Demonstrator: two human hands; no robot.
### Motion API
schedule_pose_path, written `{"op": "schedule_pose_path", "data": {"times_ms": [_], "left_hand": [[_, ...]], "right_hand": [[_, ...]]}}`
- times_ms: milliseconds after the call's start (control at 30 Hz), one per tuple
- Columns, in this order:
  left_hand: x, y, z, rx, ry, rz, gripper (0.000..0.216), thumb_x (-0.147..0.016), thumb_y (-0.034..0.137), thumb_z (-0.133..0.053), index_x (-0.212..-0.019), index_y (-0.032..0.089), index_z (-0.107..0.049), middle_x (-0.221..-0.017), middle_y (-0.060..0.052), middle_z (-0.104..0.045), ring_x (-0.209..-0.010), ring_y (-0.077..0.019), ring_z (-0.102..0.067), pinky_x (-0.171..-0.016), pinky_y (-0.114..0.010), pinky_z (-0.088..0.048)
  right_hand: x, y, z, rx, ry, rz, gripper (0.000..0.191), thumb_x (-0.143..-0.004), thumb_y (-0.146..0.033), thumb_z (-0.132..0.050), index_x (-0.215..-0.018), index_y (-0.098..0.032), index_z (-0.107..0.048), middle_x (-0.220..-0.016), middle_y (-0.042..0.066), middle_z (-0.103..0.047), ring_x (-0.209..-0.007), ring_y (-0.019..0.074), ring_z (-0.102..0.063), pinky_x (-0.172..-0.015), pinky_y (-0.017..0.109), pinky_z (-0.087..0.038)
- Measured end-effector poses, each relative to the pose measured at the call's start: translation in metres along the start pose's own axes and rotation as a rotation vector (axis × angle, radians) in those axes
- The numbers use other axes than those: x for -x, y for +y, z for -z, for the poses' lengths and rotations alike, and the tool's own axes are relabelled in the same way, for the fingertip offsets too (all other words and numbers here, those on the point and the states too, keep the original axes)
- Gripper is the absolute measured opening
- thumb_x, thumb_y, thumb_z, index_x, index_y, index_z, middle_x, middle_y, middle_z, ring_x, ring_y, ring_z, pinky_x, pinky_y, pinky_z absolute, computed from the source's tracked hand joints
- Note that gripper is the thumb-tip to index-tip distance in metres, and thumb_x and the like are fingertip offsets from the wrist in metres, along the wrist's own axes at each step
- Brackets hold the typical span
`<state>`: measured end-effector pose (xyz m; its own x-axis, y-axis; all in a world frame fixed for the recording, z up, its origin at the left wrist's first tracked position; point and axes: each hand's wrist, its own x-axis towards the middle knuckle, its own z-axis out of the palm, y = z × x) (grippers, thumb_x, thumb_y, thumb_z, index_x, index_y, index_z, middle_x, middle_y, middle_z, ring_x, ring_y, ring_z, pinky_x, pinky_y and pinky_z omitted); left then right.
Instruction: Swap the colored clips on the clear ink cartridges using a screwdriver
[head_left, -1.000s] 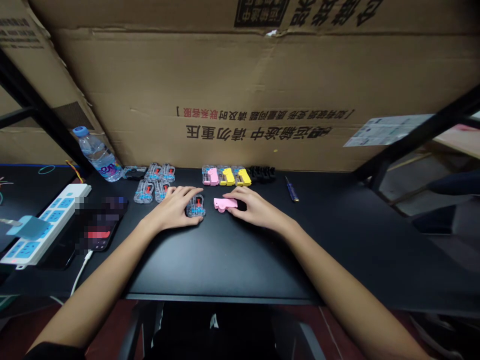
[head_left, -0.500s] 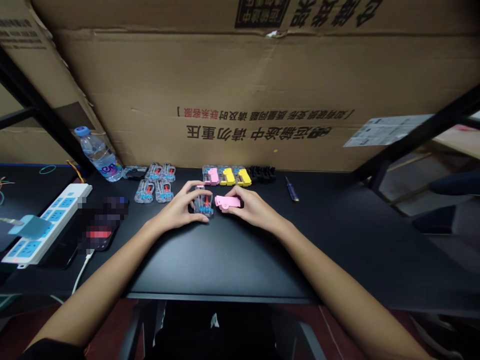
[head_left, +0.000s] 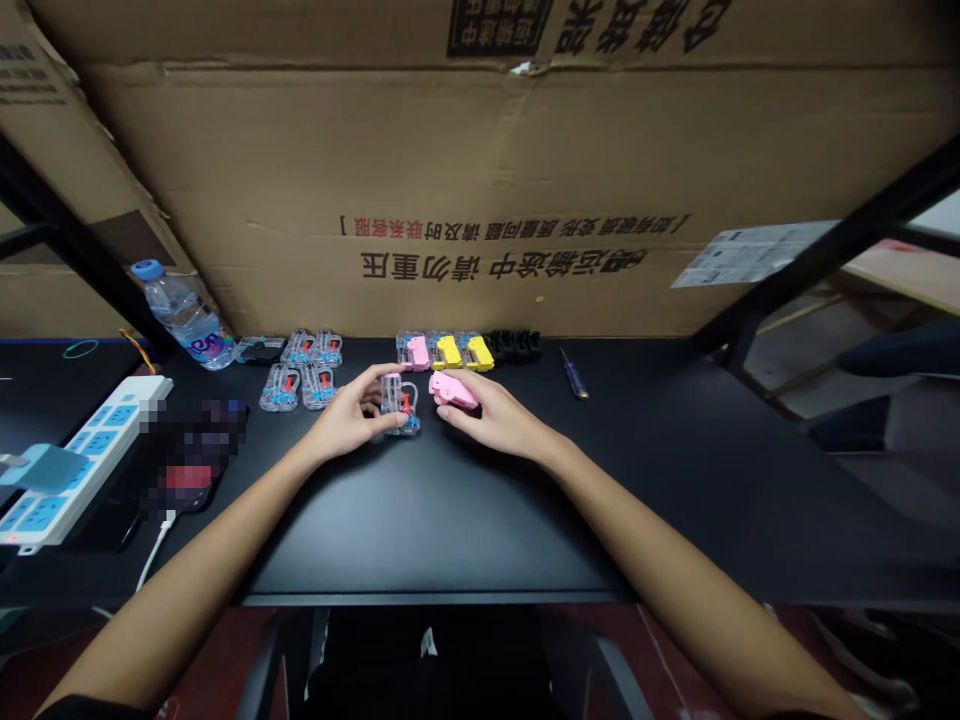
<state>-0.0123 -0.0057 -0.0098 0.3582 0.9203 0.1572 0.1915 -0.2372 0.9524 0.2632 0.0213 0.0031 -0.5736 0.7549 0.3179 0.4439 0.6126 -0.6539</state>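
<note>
My left hand [head_left: 351,414] is closed on a clear plastic case [head_left: 391,396] with red and blue parts inside. Its thumb presses on the front, and the fingers are partly hidden behind. Just to the right, my right hand [head_left: 501,415] pinches a pink plastic piece [head_left: 451,391], tilted down to the right. The case and the pink piece are apart, with a small gap between them. Behind my hands stand similar clear cases, one with a pink piece [head_left: 417,352] and two with yellow pieces [head_left: 448,351]. Several more clear cases [head_left: 280,388] without such pieces are at the left.
Black plastic parts [head_left: 514,346] sit beside the yellow pieces, and a screwdriver [head_left: 575,378] lies farther right. On the left are a water bottle [head_left: 187,318], a power strip [head_left: 94,450] and a phone [head_left: 199,455] on a cable. A cardboard sheet [head_left: 300,150] backs the black table [head_left: 450,520].
My left thumb has moved up onto the front of the case. The pink piece has turned in my right hand and now slopes downward to the right. The view has shifted slightly.
</note>
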Motion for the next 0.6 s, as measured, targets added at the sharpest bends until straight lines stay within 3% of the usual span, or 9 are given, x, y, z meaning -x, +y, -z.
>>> {"op": "schedule_pose_path", "data": {"times_ms": [100,200,267,467,600], "left_hand": [[0.0003,-0.0007,-0.0015,-0.018,0.006,0.006,0.072,-0.084,0.039,-0.087,-0.148,0.026,-0.056,-0.114,-0.006,-0.073,-0.092,-0.0187,-0.071,-0.083,-0.032,-0.057],[0.0,-0.0023,-0.0021,-0.027,0.016,0.017,0.071,-0.085,0.039,-0.086,-0.148,0.026,-0.056,-0.116,-0.007,-0.073,-0.093,-0.0187,-0.072,-0.083,-0.032,-0.057],[-0.0006,-0.0036,-0.0018,-0.018,0.023,0.025,0.072,-0.084,0.039,-0.086,-0.148,0.026,-0.056,-0.116,-0.007,-0.073,-0.092,-0.0189,-0.072,-0.083,-0.033,-0.058],[-0.0019,-0.001,-0.001,0.026,0.028,0.035,0.075,-0.083,0.039,-0.087,-0.148,0.024,-0.055,-0.121,-0.01,-0.075,-0.102,-0.0228,-0.075,-0.094,-0.039,-0.059],[-0.0023,0.0028,-0.0011,0.069,0.057,0.051,0.076,-0.08,0.038,-0.089,-0.148,0.025,-0.055,-0.127,-0.012,-0.074,-0.112,-0.0267,-0.075,-0.097,-0.042,-0.061]], "right_hand": [[-0.0001,-0.0036,0.0021,-0.012,0.004,-0.013,0.051,-0.098,-0.044,-0.07,-0.143,-0.022,-0.06,-0.138,0.013,-0.071,-0.122,0.0321,-0.07,-0.108,0.05,-0.055],[-0.0001,-0.0048,0.0034,-0.061,-0.013,-0.031,0.041,-0.105,-0.036,-0.056,-0.143,-0.022,-0.06,-0.138,0.012,-0.071,-0.124,0.0305,-0.069,-0.111,0.05,-0.053],[0.0003,-0.0037,0.0033,-0.073,-0.02,-0.024,0.044,-0.103,-0.029,-0.052,-0.145,-0.021,-0.058,-0.139,0.012,-0.07,-0.126,0.0308,-0.068,-0.112,0.052,-0.053],[0.0009,0.0,-0.0014,0.011,0.05,-0.031,0.049,-0.094,-0.037,-0.071,-0.139,-0.022,-0.061,-0.13,0.013,-0.073,-0.114,0.0324,-0.071,-0.104,0.05,-0.056],[0.0011,0.0009,-0.004,0.01,0.034,-0.043,0.041,-0.094,-0.023,-0.062,-0.134,-0.023,-0.062,-0.122,0.01,-0.074,-0.105,0.0288,-0.071,-0.097,0.045,-0.057]]}}
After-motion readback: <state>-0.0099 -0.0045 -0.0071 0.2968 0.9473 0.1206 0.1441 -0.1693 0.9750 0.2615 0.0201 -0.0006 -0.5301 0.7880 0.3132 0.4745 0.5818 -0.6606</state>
